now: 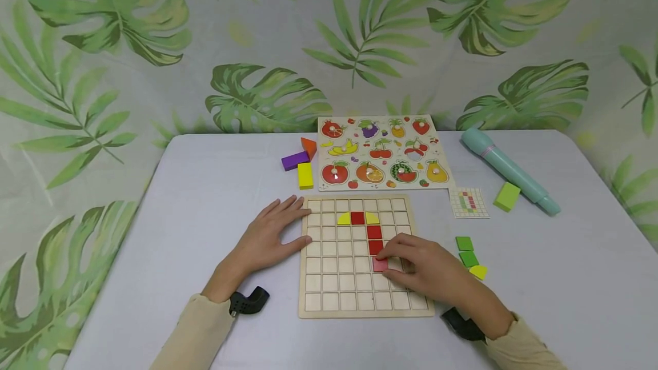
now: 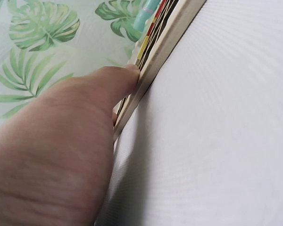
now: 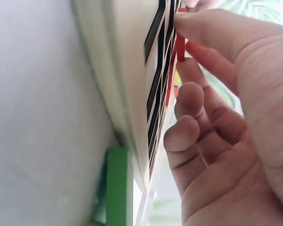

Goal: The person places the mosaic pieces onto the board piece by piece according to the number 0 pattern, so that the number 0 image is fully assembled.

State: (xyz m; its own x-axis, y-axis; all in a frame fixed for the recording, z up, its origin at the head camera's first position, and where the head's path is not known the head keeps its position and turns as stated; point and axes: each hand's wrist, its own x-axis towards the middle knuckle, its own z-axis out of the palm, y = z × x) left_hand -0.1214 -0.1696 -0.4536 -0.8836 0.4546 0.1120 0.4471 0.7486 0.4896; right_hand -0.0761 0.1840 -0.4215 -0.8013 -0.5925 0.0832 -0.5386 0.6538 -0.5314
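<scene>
A wooden grid board (image 1: 339,301) lies on the table, with red square tiles (image 1: 374,232) and two yellow quarter-round tiles (image 1: 344,218) in its cells. Between thumb and fingertips my right hand (image 1: 430,266) pinches a red square tile (image 1: 380,266) over the cell below the lowest placed red one. In the right wrist view that tile (image 3: 181,47) stands out edge-on at the board's surface. My left hand (image 1: 267,234) touches the board's left edge, its fingers spread and straight. From the left wrist, the thumb (image 2: 118,80) shows against the board's side.
Right of the board lie green square tiles (image 1: 464,243) and a yellow tile (image 1: 478,272). A pattern card (image 1: 483,210), a lime block (image 1: 507,196) and a teal tube (image 1: 509,167) lie beyond. Behind are a fruit puzzle (image 1: 354,152) and purple (image 1: 295,161), yellow (image 1: 305,176) and orange (image 1: 309,147) blocks.
</scene>
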